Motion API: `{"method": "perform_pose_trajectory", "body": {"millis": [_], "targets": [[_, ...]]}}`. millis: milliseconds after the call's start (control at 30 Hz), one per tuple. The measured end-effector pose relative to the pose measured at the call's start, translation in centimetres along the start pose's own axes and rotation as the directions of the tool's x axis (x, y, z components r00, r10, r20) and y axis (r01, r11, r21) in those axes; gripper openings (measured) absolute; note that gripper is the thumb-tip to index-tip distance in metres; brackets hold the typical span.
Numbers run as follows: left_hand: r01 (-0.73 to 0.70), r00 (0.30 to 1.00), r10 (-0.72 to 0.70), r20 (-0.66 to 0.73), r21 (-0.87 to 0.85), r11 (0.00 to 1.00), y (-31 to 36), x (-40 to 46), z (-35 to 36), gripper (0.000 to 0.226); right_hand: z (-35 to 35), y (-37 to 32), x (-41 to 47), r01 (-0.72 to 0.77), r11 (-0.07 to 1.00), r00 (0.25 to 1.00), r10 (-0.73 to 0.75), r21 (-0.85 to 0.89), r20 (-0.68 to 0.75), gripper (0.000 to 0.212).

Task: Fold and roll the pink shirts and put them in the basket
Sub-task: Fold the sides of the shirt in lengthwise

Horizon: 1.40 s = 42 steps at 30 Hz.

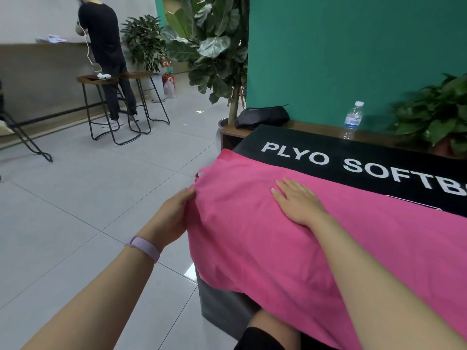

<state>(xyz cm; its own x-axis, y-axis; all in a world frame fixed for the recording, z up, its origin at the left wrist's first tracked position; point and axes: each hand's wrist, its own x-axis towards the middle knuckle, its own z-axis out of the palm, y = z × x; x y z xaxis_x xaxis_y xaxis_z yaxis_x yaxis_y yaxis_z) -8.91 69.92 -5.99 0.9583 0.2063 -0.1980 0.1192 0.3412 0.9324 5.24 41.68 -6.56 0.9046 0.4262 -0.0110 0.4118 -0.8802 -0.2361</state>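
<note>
A pink shirt (290,238) lies spread over a black cloth (379,157) printed with white letters, filling the frame from about 3 o'clock to 6 o'clock, its near-left part hanging over the table's end. The person's right hand (295,202) rests flat on the shirt just right of the frame's middle, palm down, fingers straight and close together, pointing toward 11 o'clock. The left hand (174,213) sits at the shirt's left edge, at roughly 9 o'clock from the right hand; its fingers (188,193) reach to the fabric edge, but whether they pinch the cloth or only touch it cannot be told, since the shirt hides their tips. A lilac wristband (144,247) circles the left wrist. Beyond the black cloth, toward 2 o'clock, a clear water bottle (352,120) stands upright on a wooden ledge (316,127) against a green wall, with a black bag (262,116) on the same ledge toward 12 o'clock and a leafy potted plant (434,114) at 3 o'clock. At 10 o'clock, well apart, a person in black (106,46) stands by two bar stools (111,104) on the grey tiled floor (75,198). No basket is in view.
</note>
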Motion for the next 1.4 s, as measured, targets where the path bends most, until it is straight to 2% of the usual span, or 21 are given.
{"method": "perform_pose_trajectory", "body": {"millis": [100, 233, 300, 367, 467, 533, 633, 733, 800, 900, 1000, 1100, 1200, 1267, 1333, 1400], "targets": [[0.003, 1.000, 0.001, -0.031, 0.123, 0.992, 0.2, 0.1, -0.7, 0.013, -0.1, 0.0, -0.1, -0.006, 1.000, 1.000, 0.006, -0.002, 0.004, 0.066], [-0.076, 0.962, 0.173, -0.213, 0.399, 0.914, 0.5, 0.9, -2.0, 0.017, 0.1, 0.2, 0.0, -0.005, 1.000, 1.000, 0.005, -0.004, -0.003, 0.066], [-0.026, 0.911, 0.224, -0.347, 0.494, 0.869, 0.3, 1.2, -2.5, 0.022, 0.2, 0.2, 0.2, -0.006, 1.000, 1.000, 0.006, -0.005, -0.006, 0.066], [0.012, 0.885, 0.234, -0.403, 0.523, 0.852, 0.0, 1.5, -2.5, 0.028, 0.3, 0.2, 0.3, -0.008, 1.000, 1.000, 0.008, -0.007, -0.012, 0.067], [-0.013, 0.904, 0.222, -0.366, 0.495, 0.869, 0.7, 2.2, -1.8, 0.041, 0.4, 0.3, 0.3, -0.008, 1.000, 1.000, 0.008, -0.010, -0.020, 0.067], [-0.007, 0.915, 0.195, -0.354, 0.469, 0.883, 1.5, 2.7, -1.2, 0.041, 0.4, 0.3, 0.2, -0.008, 1.000, 1.000, 0.008, -0.011, -0.023, 0.066], [0.043, 0.943, 0.150, -0.296, 0.558, 0.829, 2.1, 3.0, -0.8, 0.044, 0.4, 0.3, 0.2, -0.013, 1.000, 0.999, 0.013, -0.006, -0.030, 0.066], [0.067, 0.982, 0.058, -0.179, 0.618, 0.783, 2.6, 2.9, -0.7, 0.041, 0.4, 0.3, 0.3, -0.016, 1.000, 0.999, 0.015, -0.005, -0.035, 0.066], [0.038, 0.981, 0.080, -0.177, 0.581, 0.813, 3.1, 3.0, -0.8, 0.034, 0.5, 0.4, 0.3, -0.017, 1.000, 0.999, 0.017, -0.003, -0.032, 0.067], [-0.030, 0.925, 0.230, -0.303, 0.545, 0.838, 3.6, 3.6, -1.5, 0.027, 0.5, 0.4, 0.4, -0.018, 1.000, 0.999, 0.018, 0.001, -0.035, 0.067], [-0.024, 0.833, 0.399, -0.383, 0.696, 0.717, 2.5, 4.2, -2.0, 0.038, 0.4, 0.3, 0.4, -0.018, 1.000, 0.999, 0.018, 0.008, -0.035, 0.067], [0.062, 0.780, 0.454, -0.431, 0.775, 0.629, 0.9, 4.1, -2.7, 0.028, 0.3, 0.2, 0.3, -0.019, 1.000, 0.999, 0.020, 0.014, -0.030, 0.066], [0.160, 0.762, 0.440, -0.474, 0.797, 0.582, 0.3, 3.9, -4.1, 0.014, 0.3, 0.2, 0.2, -0.016, 1.000, 0.999, 0.016, 0.011, -0.034, 0.066], [0.136, 0.750, 0.481, -0.454, 0.818, 0.559, 0.8, 4.0, -3.9, 0.009, 0.3, 0.1, 0.2, -0.011, 1.000, 0.999, 0.011, 0.007, -0.041, 0.067], [0.034, 0.700, 0.600, -0.387, 0.857, 0.514, 1.8, 4.4, -2.3, 0.003, 0.4, 0.2, 0.2, -0.006, 1.000, 0.999, 0.006, 0.013, -0.040, 0.067], [-0.098, 0.643, 0.727, -0.239, 0.917, 0.388, 2.6, 5.3, 0.2, 0.010, 0.4, 0.1, 0.1, -0.004, 1.000, 0.998, 0.005, 0.018, -0.055, 0.066]]}}
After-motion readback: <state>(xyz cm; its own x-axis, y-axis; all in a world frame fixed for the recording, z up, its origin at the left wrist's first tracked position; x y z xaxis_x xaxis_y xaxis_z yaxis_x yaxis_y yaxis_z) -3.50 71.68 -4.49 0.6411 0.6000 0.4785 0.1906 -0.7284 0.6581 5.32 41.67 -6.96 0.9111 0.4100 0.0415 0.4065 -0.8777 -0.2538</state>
